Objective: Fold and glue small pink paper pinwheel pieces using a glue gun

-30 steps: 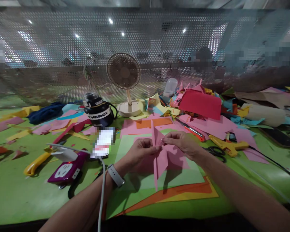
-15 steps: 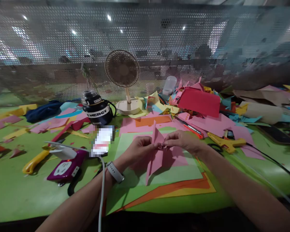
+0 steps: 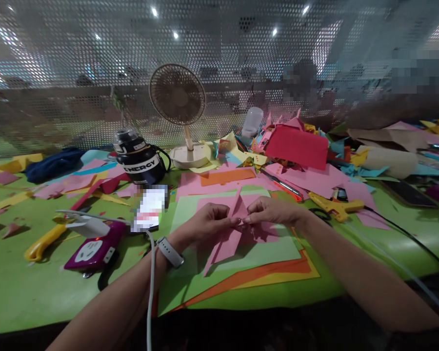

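Both hands pinch a folded piece of pink paper just above a stack of sheets. My left hand is closed on its upper middle, thumb and fingertips pressed together. Opposite it, my right hand grips the same paper near its centre, its fingertips almost touching the left thumb. What lies right between the fingertips is too small to make out. Below lies a flat pink sheet on a pale green sheet, with orange paper and yellow paper showing under it.
A purple power adapter with a white plug and a yellow-handled tool lie left. A phone, a black bottle and a fan stand or lie behind. A yellow glue gun and paper scraps are right.
The folded pink paper has tilted, its lower tip swinging to the left. Both hands keep their pinch near its centre. The whole view has shifted slightly.
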The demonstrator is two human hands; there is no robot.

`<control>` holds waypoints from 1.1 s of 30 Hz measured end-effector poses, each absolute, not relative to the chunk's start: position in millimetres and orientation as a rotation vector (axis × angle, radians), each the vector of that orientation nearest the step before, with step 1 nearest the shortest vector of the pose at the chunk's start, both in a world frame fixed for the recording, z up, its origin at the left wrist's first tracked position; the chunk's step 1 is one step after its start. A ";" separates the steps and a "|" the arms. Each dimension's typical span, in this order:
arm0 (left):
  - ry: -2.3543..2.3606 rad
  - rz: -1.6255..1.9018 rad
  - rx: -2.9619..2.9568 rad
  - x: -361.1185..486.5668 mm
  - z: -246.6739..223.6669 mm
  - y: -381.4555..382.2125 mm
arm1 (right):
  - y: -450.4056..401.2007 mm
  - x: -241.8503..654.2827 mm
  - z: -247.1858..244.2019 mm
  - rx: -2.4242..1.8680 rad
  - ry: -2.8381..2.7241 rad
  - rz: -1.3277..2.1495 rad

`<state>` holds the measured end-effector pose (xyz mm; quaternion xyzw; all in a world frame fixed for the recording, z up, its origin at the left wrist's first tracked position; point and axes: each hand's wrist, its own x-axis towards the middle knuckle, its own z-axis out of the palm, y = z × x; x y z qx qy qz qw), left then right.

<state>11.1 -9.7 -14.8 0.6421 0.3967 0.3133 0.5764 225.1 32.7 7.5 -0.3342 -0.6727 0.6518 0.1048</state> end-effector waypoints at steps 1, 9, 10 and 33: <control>0.919 0.732 1.491 11.4 -14.5 -10.1 | 33.5 225.4 5.8 -0.973 -1.986 1.918; 0.905 0.734 1.439 12.4 -14.2 -10.4 | 40.2 227.3 -2.0 -0.912 -1.975 1.978; 0.900 0.735 1.423 12.8 -14.6 -10.7 | 40.2 227.2 -2.0 -0.909 -1.965 1.987; 0.898 0.871 1.273 18.2 -23.0 -8.9 | 33.3 216.4 2.7 -0.929 -1.766 1.911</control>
